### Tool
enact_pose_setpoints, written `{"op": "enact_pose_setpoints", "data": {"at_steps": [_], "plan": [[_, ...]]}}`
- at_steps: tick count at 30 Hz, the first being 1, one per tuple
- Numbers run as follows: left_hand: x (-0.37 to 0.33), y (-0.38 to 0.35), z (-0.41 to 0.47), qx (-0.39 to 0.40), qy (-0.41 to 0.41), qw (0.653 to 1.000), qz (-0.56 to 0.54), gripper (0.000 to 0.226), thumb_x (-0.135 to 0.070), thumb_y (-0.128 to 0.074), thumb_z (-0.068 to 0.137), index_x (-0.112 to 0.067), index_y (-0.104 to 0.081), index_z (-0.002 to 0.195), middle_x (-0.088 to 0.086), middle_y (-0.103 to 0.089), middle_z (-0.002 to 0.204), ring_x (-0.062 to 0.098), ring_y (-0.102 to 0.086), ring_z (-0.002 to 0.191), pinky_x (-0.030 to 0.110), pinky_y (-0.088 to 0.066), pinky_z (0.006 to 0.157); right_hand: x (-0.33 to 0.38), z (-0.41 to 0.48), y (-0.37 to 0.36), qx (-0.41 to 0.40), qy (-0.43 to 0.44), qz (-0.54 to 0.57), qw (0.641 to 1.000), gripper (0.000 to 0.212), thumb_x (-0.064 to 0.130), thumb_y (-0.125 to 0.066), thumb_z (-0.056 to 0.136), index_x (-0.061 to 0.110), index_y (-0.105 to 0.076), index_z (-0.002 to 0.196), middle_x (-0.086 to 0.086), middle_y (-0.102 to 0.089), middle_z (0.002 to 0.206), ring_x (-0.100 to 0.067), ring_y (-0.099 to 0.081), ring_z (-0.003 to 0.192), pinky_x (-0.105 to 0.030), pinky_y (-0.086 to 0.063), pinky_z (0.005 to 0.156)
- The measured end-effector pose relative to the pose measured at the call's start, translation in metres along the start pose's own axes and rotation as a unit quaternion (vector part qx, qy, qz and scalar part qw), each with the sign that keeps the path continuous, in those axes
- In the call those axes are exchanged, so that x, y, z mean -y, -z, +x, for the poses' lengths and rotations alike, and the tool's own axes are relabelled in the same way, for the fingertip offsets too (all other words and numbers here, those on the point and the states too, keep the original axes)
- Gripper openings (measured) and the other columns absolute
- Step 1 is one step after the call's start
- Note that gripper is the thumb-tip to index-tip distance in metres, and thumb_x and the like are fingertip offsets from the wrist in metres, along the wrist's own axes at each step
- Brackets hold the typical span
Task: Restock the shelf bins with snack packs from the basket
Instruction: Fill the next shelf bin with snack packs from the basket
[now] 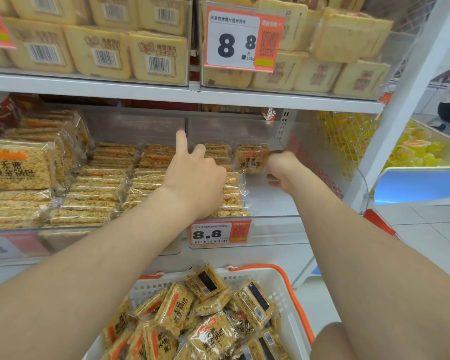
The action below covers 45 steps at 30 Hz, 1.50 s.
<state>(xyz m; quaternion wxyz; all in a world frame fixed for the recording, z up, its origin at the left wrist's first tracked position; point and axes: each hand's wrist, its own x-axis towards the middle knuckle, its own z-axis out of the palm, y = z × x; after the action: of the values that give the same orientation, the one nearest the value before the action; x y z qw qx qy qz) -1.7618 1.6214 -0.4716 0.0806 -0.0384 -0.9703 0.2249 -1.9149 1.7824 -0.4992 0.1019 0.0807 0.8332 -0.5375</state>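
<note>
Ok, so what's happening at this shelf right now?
A person is restocking. Their right hand grips a snack pack, standing it upright in the right-hand shelf bin. The left hand rests on the stacked packs beside it, index finger raised. The basket below holds many more packs.

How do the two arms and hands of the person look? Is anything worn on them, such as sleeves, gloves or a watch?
Both forearms are bare to the picture's edge: no sleeves, no gloves. Neither the left hand nor the right hand shows a ring, and no watch or band sits on either wrist.
</note>
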Motion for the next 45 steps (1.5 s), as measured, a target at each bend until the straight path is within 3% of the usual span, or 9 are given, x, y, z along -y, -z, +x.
{"op": "enact_pose_setpoints", "data": {"at_steps": [3,11,16,21,26,32,38,42,45], "plan": [[-0.001,-0.002,-0.005,-0.049,-0.002,0.997,-0.067,0.019,-0.031,-0.049,0.099,-0.024,-0.067,0.099,-0.001,-0.071,0.103,0.030,-0.053,0.120,0.070,-0.015,0.121,-0.003,-0.012,0.008,0.010,0.018,-0.072,0.997,0.041,0.012,-0.042,0.107,0.008,-0.041,0.147,-0.008,-0.049,0.123,-0.031,-0.055,0.110,-0.043,-0.051,0.095],[-0.011,0.015,-0.033,-0.229,0.055,0.946,-0.222,0.013,-0.030,-0.064,0.091,-0.021,-0.069,0.098,0.000,-0.064,0.096,0.027,-0.053,0.098,0.041,-0.045,0.077,-0.001,-0.081,0.009,-0.118,0.343,-0.270,0.892,0.025,0.012,-0.048,0.087,0.018,-0.070,0.099,-0.005,-0.073,0.096,-0.028,-0.067,0.089,-0.041,-0.058,0.078],[-0.015,0.041,-0.062,-0.050,0.131,0.956,-0.257,0.039,-0.062,-0.062,0.083,-0.023,-0.060,0.078,-0.001,-0.060,0.076,0.029,-0.064,0.076,0.037,-0.054,0.065,0.000,-0.150,0.018,0.005,0.468,-0.298,0.832,0.020,0.021,-0.047,0.072,0.023,-0.066,0.067,0.006,-0.067,0.064,-0.020,-0.064,0.065,-0.039,-0.057,0.064],[-0.014,0.035,-0.080,0.241,0.021,0.932,-0.271,0.036,-0.048,-0.067,0.086,-0.017,-0.071,0.069,-0.006,-0.069,0.059,0.011,-0.062,0.056,0.029,-0.053,0.058,-0.022,-0.179,0.015,0.212,0.364,-0.500,0.756,0.021,0.014,-0.053,0.082,0.007,-0.072,0.077,-0.011,-0.070,0.074,-0.030,-0.067,0.072,-0.043,-0.059,0.063],[-0.031,-0.021,-0.097,0.487,-0.031,0.846,-0.216,0.037,-0.035,-0.049,0.107,-0.010,-0.069,0.126,0.004,-0.079,0.110,0.017,-0.077,0.080,0.031,-0.064,0.070,-0.050,-0.189,-0.005,0.304,0.258,-0.584,0.707,0.034,0.015,-0.052,0.093,0.001,-0.072,0.117,-0.019,-0.072,0.120,-0.039,-0.069,0.111,-0.053,-0.061,0.092],[-0.059,-0.091,-0.091,0.418,-0.087,0.882,-0.198,0.046,-0.021,-0.047,0.104,-0.011,-0.044,0.149,0.004,-0.066,0.112,0.019,-0.059,0.084,0.032,-0.051,0.070,-0.056,-0.198,-0.022,0.366,0.197,-0.674,0.611,0.022,0.017,-0.044,0.103,0.013,-0.065,0.101,-0.006,-0.064,0.107,-0.029,-0.063,0.097,-0.040,-0.054,0.084],[-0.083,-0.129,-0.084,0.405,-0.077,0.874,-0.258,0.080,-0.020,-0.049,0.097,-0.032,-0.012,0.166,0.009,-0.011,0.172,0.039,-0.029,0.153,0.056,-0.038,0.120,-0.052,-0.197,-0.027,0.403,0.176,-0.703,0.559,0.024,0.018,-0.040,0.103,0.013,-0.063,0.100,-0.006,-0.064,0.106,-0.027,-0.057,0.087,-0.036,-0.047,0.074],[-0.091,-0.135,-0.083,0.381,-0.052,0.882,-0.271,0.045,-0.012,-0.046,0.091,-0.046,-0.050,0.121,0.015,-0.023,0.153,0.039,-0.037,0.139,0.064,-0.043,0.105,-0.052,-0.193,-0.025,0.408,0.182,-0.705,0.551,0.035,0.020,-0.037,0.106,0.009,-0.061,0.130,-0.011,-0.064,0.122,-0.022,-0.052,0.082,-0.030,-0.039,0.063],[-0.095,-0.138,-0.081,0.358,-0.045,0.883,-0.300,0.036,-0.007,-0.049,0.093,-0.041,-0.043,0.084,0.014,-0.031,0.137,0.031,-0.052,0.114,0.040,-0.045,0.072,-0.051,-0.190,-0.023,0.402,0.178,-0.699,0.564,0.032,0.016,-0.038,0.106,0.008,-0.062,0.125,-0.012,-0.062,0.116,-0.023,-0.046,0.081,-0.030,-0.035,0.060]]}}
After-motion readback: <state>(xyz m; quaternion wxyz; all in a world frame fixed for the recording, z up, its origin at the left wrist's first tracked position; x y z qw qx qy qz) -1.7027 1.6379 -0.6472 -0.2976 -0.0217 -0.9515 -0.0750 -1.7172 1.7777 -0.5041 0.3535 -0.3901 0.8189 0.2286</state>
